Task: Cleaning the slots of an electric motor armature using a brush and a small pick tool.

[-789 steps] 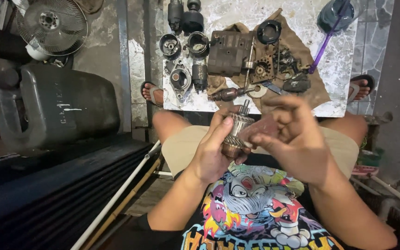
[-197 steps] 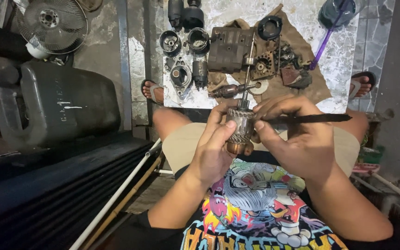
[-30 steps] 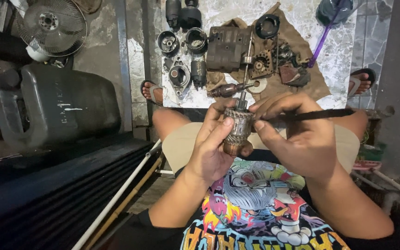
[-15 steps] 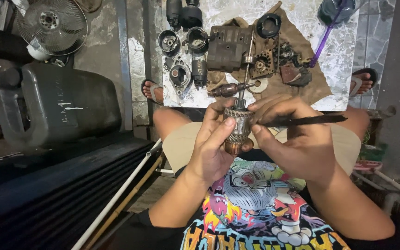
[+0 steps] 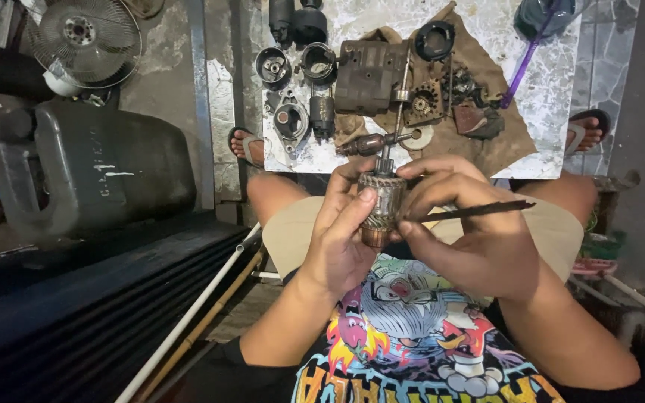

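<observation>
Fingers [image 5: 352, 213] of the left hand [image 5: 341, 246] are wrapped around a motor armature [image 5: 381, 205], which stands nearly upright above the lap, its thin shaft pointing up and away toward the desk [image 5: 554, 89]. From the head view, the right hand [image 5: 472, 231] pinches a thin dark tool [image 5: 479, 211] that lies almost level, so its long axis crosses the armature's axis at about a right angle; its tip meets the armature's right side, low down, though the exact contact point seems hidden by the fingers. Both hands are closed on their things. Beyond, loose motor parts [image 5: 371, 71] lie on a brown cloth [image 5: 502, 142]; a dark canister [image 5: 91, 168] stands at left.
</observation>
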